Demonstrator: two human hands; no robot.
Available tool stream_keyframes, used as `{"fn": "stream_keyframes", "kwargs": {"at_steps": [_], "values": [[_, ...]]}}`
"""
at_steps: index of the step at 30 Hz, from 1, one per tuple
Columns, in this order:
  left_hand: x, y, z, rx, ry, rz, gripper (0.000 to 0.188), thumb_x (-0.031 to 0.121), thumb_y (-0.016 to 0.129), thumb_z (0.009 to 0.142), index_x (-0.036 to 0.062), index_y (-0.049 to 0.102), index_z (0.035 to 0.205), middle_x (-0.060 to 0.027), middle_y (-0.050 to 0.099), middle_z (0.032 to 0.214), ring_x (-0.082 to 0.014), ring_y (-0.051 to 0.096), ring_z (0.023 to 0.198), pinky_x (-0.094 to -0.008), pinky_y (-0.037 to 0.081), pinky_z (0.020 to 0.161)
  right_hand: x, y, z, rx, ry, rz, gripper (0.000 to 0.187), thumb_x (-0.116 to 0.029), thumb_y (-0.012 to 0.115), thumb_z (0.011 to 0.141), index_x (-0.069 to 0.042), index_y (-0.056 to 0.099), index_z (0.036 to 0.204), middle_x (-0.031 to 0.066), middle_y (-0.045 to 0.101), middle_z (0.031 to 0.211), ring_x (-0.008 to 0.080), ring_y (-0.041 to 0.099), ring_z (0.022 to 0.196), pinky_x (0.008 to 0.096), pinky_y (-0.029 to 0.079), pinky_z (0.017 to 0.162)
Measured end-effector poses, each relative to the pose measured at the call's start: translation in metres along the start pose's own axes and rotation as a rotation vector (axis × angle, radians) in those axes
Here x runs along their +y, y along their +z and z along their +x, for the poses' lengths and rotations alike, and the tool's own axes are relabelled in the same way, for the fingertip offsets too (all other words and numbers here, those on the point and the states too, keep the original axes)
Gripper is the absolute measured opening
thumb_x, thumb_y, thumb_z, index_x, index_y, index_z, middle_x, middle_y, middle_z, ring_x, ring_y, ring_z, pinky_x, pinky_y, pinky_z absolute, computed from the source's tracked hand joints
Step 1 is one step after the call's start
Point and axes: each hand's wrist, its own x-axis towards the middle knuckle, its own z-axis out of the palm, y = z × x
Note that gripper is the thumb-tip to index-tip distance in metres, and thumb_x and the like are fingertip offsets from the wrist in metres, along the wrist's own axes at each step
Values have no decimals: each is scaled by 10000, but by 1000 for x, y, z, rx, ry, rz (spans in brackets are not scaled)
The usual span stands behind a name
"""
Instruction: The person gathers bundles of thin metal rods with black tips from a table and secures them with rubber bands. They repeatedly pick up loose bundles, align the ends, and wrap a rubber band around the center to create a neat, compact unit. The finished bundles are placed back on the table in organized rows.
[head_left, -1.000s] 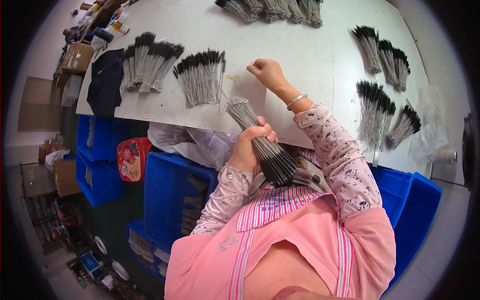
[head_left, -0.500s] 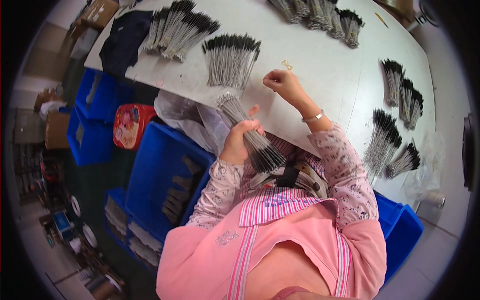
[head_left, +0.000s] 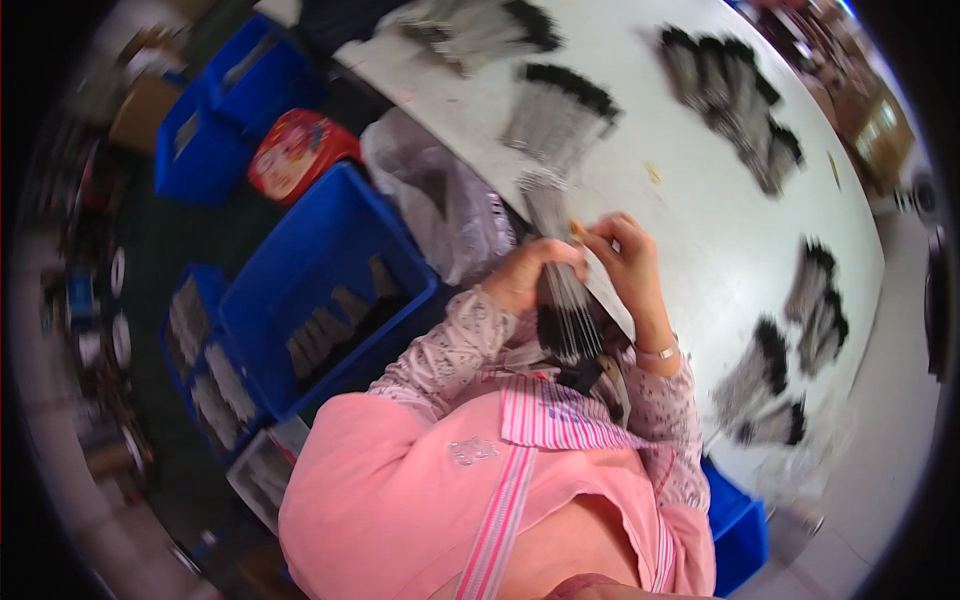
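My left hand point(head_left: 532, 274) is wrapped round the middle of a bundle of thin wire brushes point(head_left: 546, 210). Its silvery wire ends point up toward the table, and the black bristle ends hang down over my lap. Close beside the bundle, on its right, my right hand point(head_left: 628, 258) is closed in a pinch. A small yellow-orange rubber band point(head_left: 577, 228) shows at its fingertips, partly hidden and blurred. Just beyond the bundle, a loose pile of the same brushes point(head_left: 560, 118) lies on the white table point(head_left: 700, 230).
More brushes point(head_left: 480, 35) lie at the far left of the table. Several bundles point(head_left: 735, 100) rest at the far right, others point(head_left: 755, 375) nearer. Yellow bands point(head_left: 653, 173) lie mid-table. Left of me stand a blue bin point(head_left: 300, 290) holding brushes, a plastic bag point(head_left: 440, 205) and a red container point(head_left: 300, 155).
My right hand has come down from above the table to the bundle, with a yellow-orange band now showing at its fingers. My left hand still grips the bundle. The whole view has turned.
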Motion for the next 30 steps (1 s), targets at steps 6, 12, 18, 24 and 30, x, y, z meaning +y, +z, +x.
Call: {"fn": "stream_keyframes", "kwargs": {"at_steps": [6,12,18,24,30], "values": [[10,10,-19,-373,-51,-43,375,70,675,633,68,493,961,-55,539,711,-205,574,648,-348,482,662,24,-10,-10,-75,412,766,74,-92,595,892,-20,606,902,16,597,850,118,566,797,275,455,728],[23,21,-34,-250,48,42,505,86,615,658,10,470,1135,-77,540,725,-217,566,714,-368,472,704,16,-12,4,121,517,713,200,-218,603,895,-49,648,992,23,637,943,129,580,902,281,434,809],[21,19,-10,-74,36,-36,727,103,606,730,-20,304,1381,-39,549,756,-169,551,708,-294,463,712,-4,-7,0,223,159,440,53,-50,709,785,-14,669,783,42,600,953,129,552,896,274,438,791],[12,34,-3,27,19,65,479,111,614,738,-6,513,1191,-32,563,772,-169,560,730,-294,460,699,-9,4,-9,372,-60,-9,77,-46,756,714,-37,691,754,77,615,872,186,570,851,305,447,765],[-3,20,11,133,-46,117,214,111,610,746,54,564,946,-39,568,810,-154,556,750,-287,463,694,8,2,-22,423,-18,73,71,-25,693,762,-5,654,817,76,628,862,177,598,842,288,465,762]]}}
